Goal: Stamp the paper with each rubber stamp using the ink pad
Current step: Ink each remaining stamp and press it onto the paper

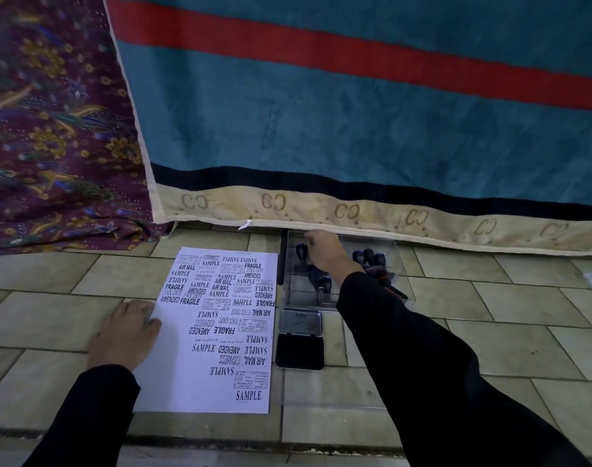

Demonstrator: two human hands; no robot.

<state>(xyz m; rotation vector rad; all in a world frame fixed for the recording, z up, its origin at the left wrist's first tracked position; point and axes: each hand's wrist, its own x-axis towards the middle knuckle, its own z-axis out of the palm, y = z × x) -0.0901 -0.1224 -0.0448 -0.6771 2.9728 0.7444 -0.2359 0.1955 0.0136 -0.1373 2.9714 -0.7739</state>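
A white paper point(186, 375) covered with many black stamp prints lies on the tiled floor. My left hand point(124, 333) rests flat on its left edge. To the right of the paper, an open ink pad point(299, 352) shows its black pad with the lid point(300, 321) folded back. Behind it stands a clear plastic box point(400, 264) holding several dark-handled rubber stamps point(372, 257). My right hand point(324, 252) reaches into the box, fingers curled down among the stamps; what they grip is hidden.
A teal blanket point(321, 123) with a red stripe and a beige border hangs right behind the box. A purple patterned cloth point(52, 129) lies at the back left. A black pen-like stick point(281, 264) lies between the paper and the box.
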